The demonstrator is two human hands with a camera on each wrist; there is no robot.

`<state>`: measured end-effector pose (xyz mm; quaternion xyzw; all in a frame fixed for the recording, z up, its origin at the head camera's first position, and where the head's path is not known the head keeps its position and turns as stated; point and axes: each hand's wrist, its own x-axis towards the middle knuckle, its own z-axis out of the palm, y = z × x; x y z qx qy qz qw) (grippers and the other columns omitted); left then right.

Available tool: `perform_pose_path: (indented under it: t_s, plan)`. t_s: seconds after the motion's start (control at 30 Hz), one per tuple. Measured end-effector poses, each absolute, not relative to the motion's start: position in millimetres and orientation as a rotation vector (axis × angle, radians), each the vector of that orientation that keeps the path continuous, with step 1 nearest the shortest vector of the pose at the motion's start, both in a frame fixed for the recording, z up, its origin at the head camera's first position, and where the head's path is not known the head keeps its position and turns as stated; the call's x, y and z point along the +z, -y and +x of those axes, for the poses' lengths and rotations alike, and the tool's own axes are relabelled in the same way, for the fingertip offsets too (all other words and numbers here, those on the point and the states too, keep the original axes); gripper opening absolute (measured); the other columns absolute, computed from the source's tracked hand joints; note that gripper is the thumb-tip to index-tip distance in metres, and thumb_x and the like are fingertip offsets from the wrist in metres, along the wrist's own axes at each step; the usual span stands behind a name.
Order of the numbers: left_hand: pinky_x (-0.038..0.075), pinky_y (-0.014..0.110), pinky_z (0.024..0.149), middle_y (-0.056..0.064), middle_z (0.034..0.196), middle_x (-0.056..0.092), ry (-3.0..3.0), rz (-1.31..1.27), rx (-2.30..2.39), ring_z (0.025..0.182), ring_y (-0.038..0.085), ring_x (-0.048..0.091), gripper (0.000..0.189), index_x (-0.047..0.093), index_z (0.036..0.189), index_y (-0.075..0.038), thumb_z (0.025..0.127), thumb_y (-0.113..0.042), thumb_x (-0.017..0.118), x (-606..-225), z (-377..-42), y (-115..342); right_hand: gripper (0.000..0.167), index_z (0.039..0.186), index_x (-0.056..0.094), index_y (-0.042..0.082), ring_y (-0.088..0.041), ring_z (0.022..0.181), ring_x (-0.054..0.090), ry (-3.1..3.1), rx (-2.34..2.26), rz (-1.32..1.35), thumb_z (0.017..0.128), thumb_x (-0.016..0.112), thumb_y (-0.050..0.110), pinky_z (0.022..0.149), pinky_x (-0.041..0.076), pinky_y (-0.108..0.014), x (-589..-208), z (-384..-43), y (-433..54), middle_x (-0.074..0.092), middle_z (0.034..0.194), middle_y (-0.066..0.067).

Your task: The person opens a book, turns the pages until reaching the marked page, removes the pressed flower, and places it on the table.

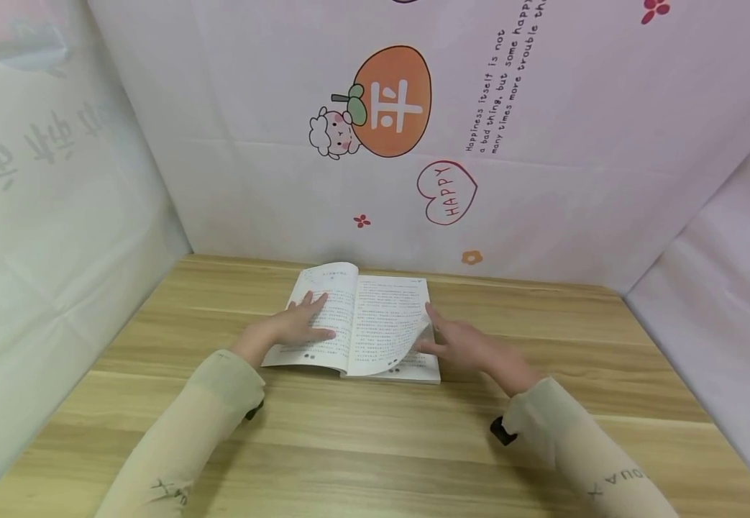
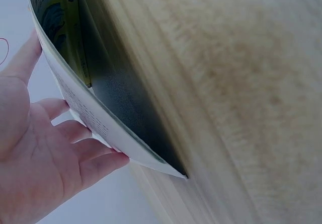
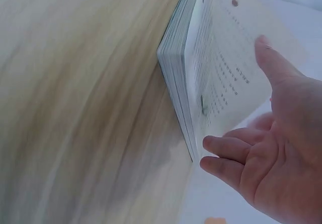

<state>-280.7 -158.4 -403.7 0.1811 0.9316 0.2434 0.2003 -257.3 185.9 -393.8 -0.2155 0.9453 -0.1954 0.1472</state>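
An open book (image 1: 381,316) lies near the back edge of the table, with printed text on both pages. My left hand (image 1: 297,324) rests on the left page with its fingers spread. In the left wrist view, that side's cover bows up off the table, and the left hand (image 2: 45,148) touches its page side. My right hand (image 1: 462,344) is at the book's right edge, where the lower corner of one page curls up. In the right wrist view, the thumb of the right hand (image 3: 282,138) lies against the raised page (image 3: 226,78), fingers apart from the thumb.
The book lies on a wooden table (image 1: 349,446). White printed cloth (image 1: 252,194) stands behind the table and along both sides. Dark bands show at both sleeve cuffs.
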Motion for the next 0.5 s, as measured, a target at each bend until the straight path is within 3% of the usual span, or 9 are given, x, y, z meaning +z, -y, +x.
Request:
perform_pose_path:
  t_s: [0.13,0.3,0.5]
  plan:
    - [0.003,0.065,0.120,0.030,0.166,-0.007,-2.604,0.504,0.693,0.149,0.055,-0.005,0.090,0.005,0.164,-0.003,0.104,-0.044,0.058,-406,-282,158,0.103,0.162,-0.002,-0.002,-0.041,0.144,0.037,-2.676,-0.703,-0.624,0.101,0.061,0.051,0.116,0.034,-0.054,-399,-257,-180,0.031,0.159,-0.031]
    - [0.003,0.064,0.120,0.030,0.166,-0.006,-2.617,0.513,0.701,0.150,0.055,-0.004,0.090,0.006,0.164,-0.004,0.104,-0.045,0.058,-407,-283,156,0.104,0.162,-0.005,-0.001,-0.030,0.155,0.005,-2.601,-0.818,-0.765,0.100,0.067,0.038,0.123,0.016,-0.049,-407,-252,-169,-0.004,0.169,-0.019]
    - [0.002,0.063,0.121,0.030,0.166,-0.004,-2.625,0.533,0.745,0.150,0.053,-0.004,0.088,0.007,0.164,-0.001,0.105,-0.043,0.057,-404,-281,153,0.099,0.163,0.000,0.001,-0.027,0.155,-0.003,-2.524,-0.814,-0.930,0.099,0.068,0.035,0.124,0.013,-0.047,-411,-246,-153,-0.010,0.169,-0.013]
